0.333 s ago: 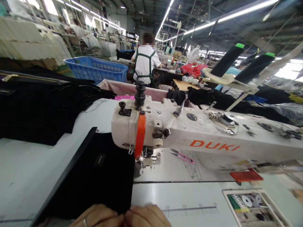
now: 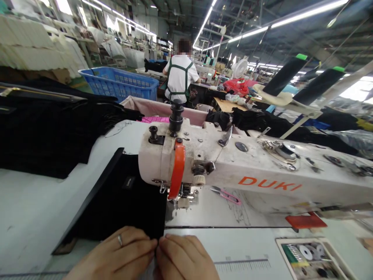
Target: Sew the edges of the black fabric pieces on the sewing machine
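Since the earlier frame both hands have come further up into my view. The left hand [image 2: 116, 254] and right hand [image 2: 186, 258] meet fingertip to fingertip, pinched on the near edge of the flat black fabric panel [image 2: 122, 202]. The panel's long axis runs away from the fingers toward the white DUKI sewing machine [image 2: 233, 167], its far right edge beside the orange needle guard [image 2: 176, 169]; both hands are equally near.

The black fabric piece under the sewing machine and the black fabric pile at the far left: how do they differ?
The black fabric piece lies flat as one layer, its near edge pinched by the left hand and the right hand. The black fabric pile is heaped, folded and untouched. Both rest on the white table.
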`<state>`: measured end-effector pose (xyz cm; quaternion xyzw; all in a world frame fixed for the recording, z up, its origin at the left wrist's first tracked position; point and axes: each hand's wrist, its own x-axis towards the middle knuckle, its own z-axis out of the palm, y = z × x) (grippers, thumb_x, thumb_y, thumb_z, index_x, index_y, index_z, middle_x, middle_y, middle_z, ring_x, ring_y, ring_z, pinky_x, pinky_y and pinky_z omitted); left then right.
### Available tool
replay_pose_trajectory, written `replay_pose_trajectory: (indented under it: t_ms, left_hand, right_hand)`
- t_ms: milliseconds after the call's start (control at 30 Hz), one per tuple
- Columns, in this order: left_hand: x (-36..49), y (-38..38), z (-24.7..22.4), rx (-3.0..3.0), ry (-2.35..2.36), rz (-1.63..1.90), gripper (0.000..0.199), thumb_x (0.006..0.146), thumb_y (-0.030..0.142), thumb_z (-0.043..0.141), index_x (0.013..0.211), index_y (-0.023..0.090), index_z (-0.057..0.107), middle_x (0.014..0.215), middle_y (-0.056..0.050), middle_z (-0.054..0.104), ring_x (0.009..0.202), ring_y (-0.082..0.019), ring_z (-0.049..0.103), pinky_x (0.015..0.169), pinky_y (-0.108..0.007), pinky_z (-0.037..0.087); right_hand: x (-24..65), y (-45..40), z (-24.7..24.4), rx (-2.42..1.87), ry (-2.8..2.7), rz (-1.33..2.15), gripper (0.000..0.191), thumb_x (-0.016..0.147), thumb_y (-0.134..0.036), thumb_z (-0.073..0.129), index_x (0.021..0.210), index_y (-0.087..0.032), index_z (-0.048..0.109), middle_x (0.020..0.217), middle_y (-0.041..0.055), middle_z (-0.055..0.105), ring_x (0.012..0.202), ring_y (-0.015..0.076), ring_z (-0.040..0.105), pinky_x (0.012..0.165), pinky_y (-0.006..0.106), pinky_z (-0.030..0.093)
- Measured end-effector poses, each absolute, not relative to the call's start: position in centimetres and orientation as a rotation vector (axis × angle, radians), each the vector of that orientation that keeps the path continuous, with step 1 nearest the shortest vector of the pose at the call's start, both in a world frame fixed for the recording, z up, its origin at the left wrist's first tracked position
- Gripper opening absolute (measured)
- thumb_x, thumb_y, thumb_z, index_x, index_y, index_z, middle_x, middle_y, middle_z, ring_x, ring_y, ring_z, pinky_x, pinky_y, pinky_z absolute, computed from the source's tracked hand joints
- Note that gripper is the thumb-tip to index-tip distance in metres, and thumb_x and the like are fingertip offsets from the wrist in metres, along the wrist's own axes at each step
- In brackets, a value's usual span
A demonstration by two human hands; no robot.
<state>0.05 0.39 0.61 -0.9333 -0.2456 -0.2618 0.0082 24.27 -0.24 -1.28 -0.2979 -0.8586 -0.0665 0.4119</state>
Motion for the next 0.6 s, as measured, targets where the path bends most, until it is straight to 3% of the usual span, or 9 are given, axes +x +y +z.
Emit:
replay_pose_trajectory:
  t_ms: [233,367,600]
  left_hand:
    - [0.8,2.6,3.7,-2.899,-0.804,-0.648,0.054,0.082,-0.001,0.044,0.126,0.022,0.065,0.119,0.003,0.079,0.108,-0.013,0.071,0.106,-0.019,0.051]
    - [0.9,4.2,3.8,-2.865,-0.791,-0.699,0.049,0.086,-0.001,0.043,0.124,0.022,0.064,0.118,0.004,0.079,0.108,-0.013,0.072,0.106,-0.023,0.054]
    - [0.8,6.4,2.6,-2.907,-0.97,-0.862,0.045,0.096,-0.002,0.039,0.121,0.024,0.067,0.112,0.001,0.079,0.103,-0.013,0.074,0.098,-0.024,0.061]
  right_hand:
    - [24.2,1.8,0.8,-0.807,-2.225,-0.071,0.026,0.111,-0.015,0.046,0.112,-0.014,0.071,0.105,0.0061,0.081,0.085,0.0203,0.074,0.068,0.034,0.059]
    - [24.6,2.8,2.0,-0.877,-2.341,0.049,0.019,0.102,-0.013,0.06,0.118,-0.013,0.071,0.11,0.0083,0.079,0.091,0.0247,0.073,0.074,0.038,0.061]
    - [24.7,4.6,2.6,-0.96,-2.43,0.107,0.037,0.089,-0.01,0.073,0.126,-0.009,0.069,0.111,0.0123,0.076,0.094,0.0312,0.068,0.081,0.046,0.063]
